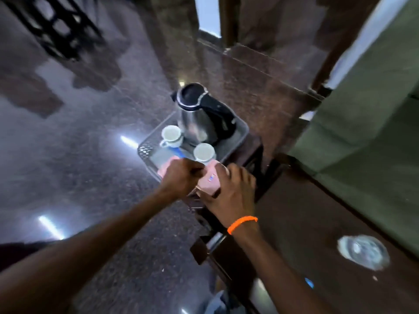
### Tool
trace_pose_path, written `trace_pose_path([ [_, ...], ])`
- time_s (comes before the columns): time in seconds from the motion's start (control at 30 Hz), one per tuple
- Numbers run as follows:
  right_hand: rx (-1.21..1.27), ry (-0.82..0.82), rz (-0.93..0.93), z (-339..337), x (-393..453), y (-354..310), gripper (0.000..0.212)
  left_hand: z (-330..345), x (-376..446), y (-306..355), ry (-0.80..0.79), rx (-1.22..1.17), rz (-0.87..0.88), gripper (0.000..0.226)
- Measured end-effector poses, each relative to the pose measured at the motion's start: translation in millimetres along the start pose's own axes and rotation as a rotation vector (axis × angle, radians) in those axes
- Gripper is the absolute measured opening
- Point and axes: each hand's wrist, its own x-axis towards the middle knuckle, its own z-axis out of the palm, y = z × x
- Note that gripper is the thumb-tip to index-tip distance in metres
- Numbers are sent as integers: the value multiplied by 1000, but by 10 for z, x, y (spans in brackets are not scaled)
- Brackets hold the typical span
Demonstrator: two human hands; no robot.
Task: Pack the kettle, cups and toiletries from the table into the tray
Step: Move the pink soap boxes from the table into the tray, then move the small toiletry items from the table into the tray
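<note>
A grey tray (240, 130) sits on the end of a dark wooden table. In it stand a steel kettle (194, 114) with a black lid and handle, and two white cups (171, 134) (204, 152). A pink toiletry packet (209, 181) is at the tray's near edge, and my right hand (233, 191) grips it from the right. My left hand (181, 177) is closed over the packet's left side, where more pink packets (163, 169) lie in the tray. A flat blue item (178, 151) lies between the cups. The view is blurred.
The dark table (317, 223) runs toward me on the right, with a round glass ashtray (362, 251) on it. A green wall (374, 109) is at the right. Polished stone floor (79, 143) spreads to the left of the tray.
</note>
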Motion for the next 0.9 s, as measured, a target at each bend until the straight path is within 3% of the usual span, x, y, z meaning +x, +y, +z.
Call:
trace_pose_path([
  [0.07, 28, 22, -42, 326, 311, -487, 73, -385, 179, -477, 57, 11, -45, 12],
  [0.2, 63, -27, -71, 920, 740, -1135, 64, -820, 494, -1266, 143, 55, -151, 21],
  [0.43, -20, -125, 57, 1643, 887, -1261, 46, -593, 760, -1750, 116, 119, -184, 28],
  [0.53, -41, -176, 35, 1703, 877, -1149, 32, -411, 723, -1714, 124, 194, -155, 21],
  [0.63, -26, -206, -14, 1550, 879, -1061, 34, -322, 649, -1602, 237, 238, -137, 20],
  [0.73, 59, -121, -35, 1232, 734, -853, 37, -203, 503, -1386, 385, 203, -72, 23],
  [0.83, 97, -25, 0, 818, 310, -416, 38, 130, 229, -894, 467, 93, 92, 18],
  [0.9, 58, -1, 81, 529, -90, 28, 39, 483, 8, -436, 404, 50, 234, 14],
])
